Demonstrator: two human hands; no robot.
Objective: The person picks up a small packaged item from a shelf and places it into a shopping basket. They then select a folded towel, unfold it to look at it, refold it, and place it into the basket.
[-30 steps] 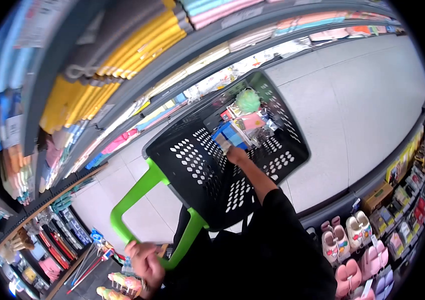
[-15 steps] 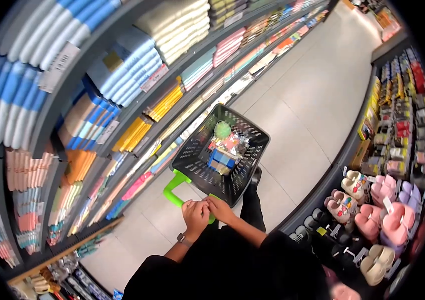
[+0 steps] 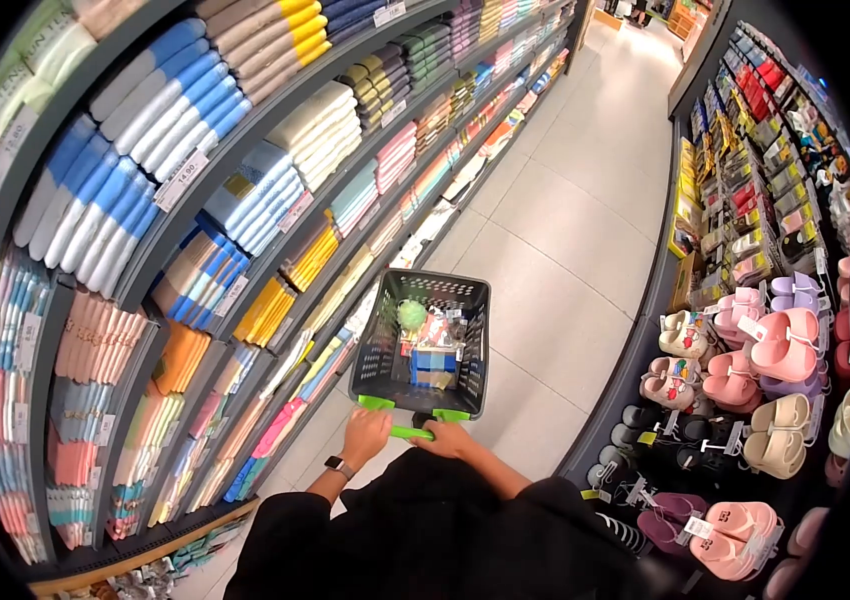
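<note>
A dark shopping basket (image 3: pixel 481 345) with slotted walls stands in front of me, its green handle (image 3: pixel 409 432) toward my body. My left hand (image 3: pixel 367 434), with a watch on the wrist, is wrapped round the handle's left part. Round its right part close the fingers of my right hand (image 3: pixel 448 439). Inside the basket, a light green mesh bath puff (image 3: pixel 412 315) lies at the left. Near it is a blue and tan checked folded cloth (image 3: pixel 434 367). Small packaged items (image 3: pixel 439 328) lie beyond the cloth, too small to name.
Shelves on the left hold stacks of folded towels (image 3: pixel 180 100) with price tags (image 3: pixel 182 178). Pale floor tiles (image 3: pixel 545 260) run ahead along the aisle. At the right are racks of clogs and slippers (image 3: pixel 783 345) and hanging packaged goods (image 3: pixel 760 200).
My hands, close together before, are now apart on the handle. The basket looks straighter and lower in view. The view has turned, showing more of the left shelves.
</note>
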